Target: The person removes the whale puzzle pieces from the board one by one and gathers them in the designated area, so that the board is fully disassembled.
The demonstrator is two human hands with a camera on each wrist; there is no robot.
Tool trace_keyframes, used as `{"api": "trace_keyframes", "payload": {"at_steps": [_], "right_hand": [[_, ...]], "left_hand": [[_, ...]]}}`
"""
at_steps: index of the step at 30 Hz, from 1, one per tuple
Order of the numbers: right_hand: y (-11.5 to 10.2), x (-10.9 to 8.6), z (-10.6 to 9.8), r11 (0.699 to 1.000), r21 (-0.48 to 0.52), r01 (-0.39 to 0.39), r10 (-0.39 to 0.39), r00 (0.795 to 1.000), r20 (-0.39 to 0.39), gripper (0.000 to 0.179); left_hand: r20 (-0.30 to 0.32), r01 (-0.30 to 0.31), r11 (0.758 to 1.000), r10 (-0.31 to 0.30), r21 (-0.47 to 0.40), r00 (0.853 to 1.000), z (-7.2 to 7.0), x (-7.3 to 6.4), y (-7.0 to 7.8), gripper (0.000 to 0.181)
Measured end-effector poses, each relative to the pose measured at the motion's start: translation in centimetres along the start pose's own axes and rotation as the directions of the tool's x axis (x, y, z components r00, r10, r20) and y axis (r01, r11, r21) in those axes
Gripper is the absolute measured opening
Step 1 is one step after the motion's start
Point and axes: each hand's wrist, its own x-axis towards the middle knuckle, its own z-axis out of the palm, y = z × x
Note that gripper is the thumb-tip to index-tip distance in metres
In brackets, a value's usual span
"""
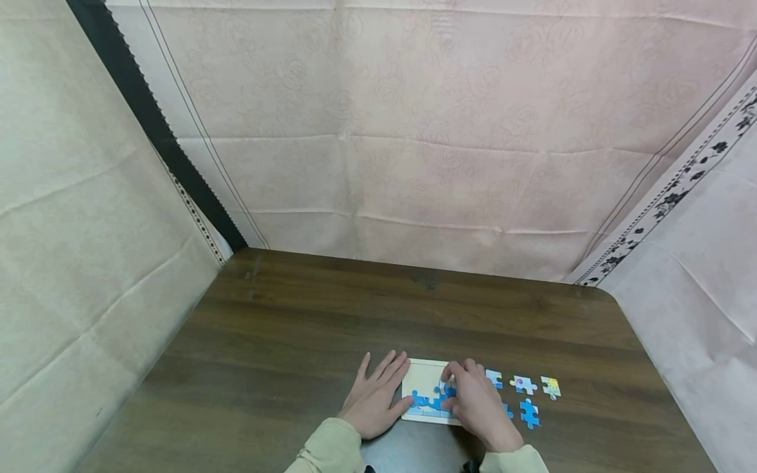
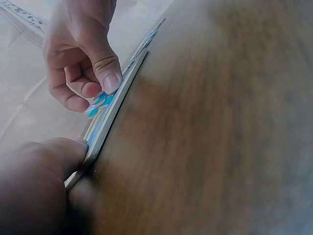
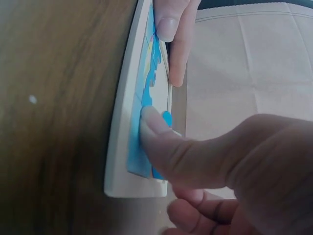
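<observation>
A pale wooden puzzle board (image 1: 421,376) lies on the table, its near row filled with blue jigsaw pieces. My left hand (image 1: 378,397) lies flat with fingers spread at the board's left end, the thumb over its near left part. Over the right part of the board, my right hand (image 1: 476,401) bends its fingers and pinches a blue puzzle piece (image 2: 100,102) between thumb and fingertips. That piece is tilted just above the board in the left wrist view. In the right wrist view, the right thumb (image 3: 159,132) comes down over the blue row and hides part of it.
Several loose pieces lie to the right of the board, among them a white-and-purple piece (image 1: 523,385), a yellow piece (image 1: 550,386) and a blue piece (image 1: 529,414). The brown wooden table (image 1: 284,341) is bordered by hanging pale cloth (image 1: 414,184).
</observation>
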Motion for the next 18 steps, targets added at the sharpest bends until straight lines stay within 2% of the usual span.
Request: {"api": "trace_keyframes", "payload": {"at_steps": [10, 15, 18], "right_hand": [[-0.01, -0.22, -0.01, 0.999, 0.046, -0.011, 0.013, 0.999, -0.040, 0.034], [0.02, -0.10, 0.04, 0.993, 0.103, -0.051, 0.050, 0.999, 0.014, 0.034], [0.09, -0.12, 0.08, 0.991, 0.121, -0.050, 0.046, 0.998, 0.041, 0.030]], "left_hand": [[-0.030, -0.007, 1.000, 0.008, 0.009, 1.000, 0.60, 0.02, -0.23, 0.069], [-0.032, -0.012, 1.000, 0.011, -0.002, 0.999, 0.57, 0.03, -0.28, 0.069], [-0.025, -0.010, 1.000, 0.010, -0.009, 1.000, 0.47, 0.02, -0.27, 0.069]]}}
